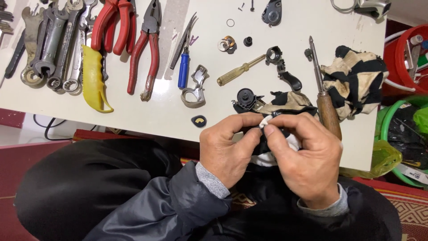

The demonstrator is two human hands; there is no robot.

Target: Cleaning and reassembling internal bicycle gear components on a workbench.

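Nearest, at the table's [178, 120] near edge, the left hand [227, 149] and the right hand [307, 158] meet, both pinching a piece of white cloth [285, 145] between thumbs and fingertips. The cloth is wrapped around a small dark part that is mostly hidden, so its shape cannot be told; the two-handed pinch appears to steady it just off the edge, over the lap. Just behind the hands lie a black round part [246, 99] and a striped rag [356, 80], which spreads toward the right edge, touching a wooden-handled awl [325, 102] laid lengthwise beside the right hand. A small black and yellow cap [199, 121] sits alone near the front edge, left of the hands. Farther in, at mid-table, rest a metal clamp piece [196, 89], a blue-handled tool [183, 67], a yellow-handled screwdriver [240, 70] and a black bracket [285, 71]. Toward the left edge, a yellow handle [94, 80], red pliers [142, 58] and a row of wrenches [53, 49] lie side by side, well apart from the hands. At the far edge sit washers [226, 43] and small screws. Nothing blocks the hands; the awl lies closest.
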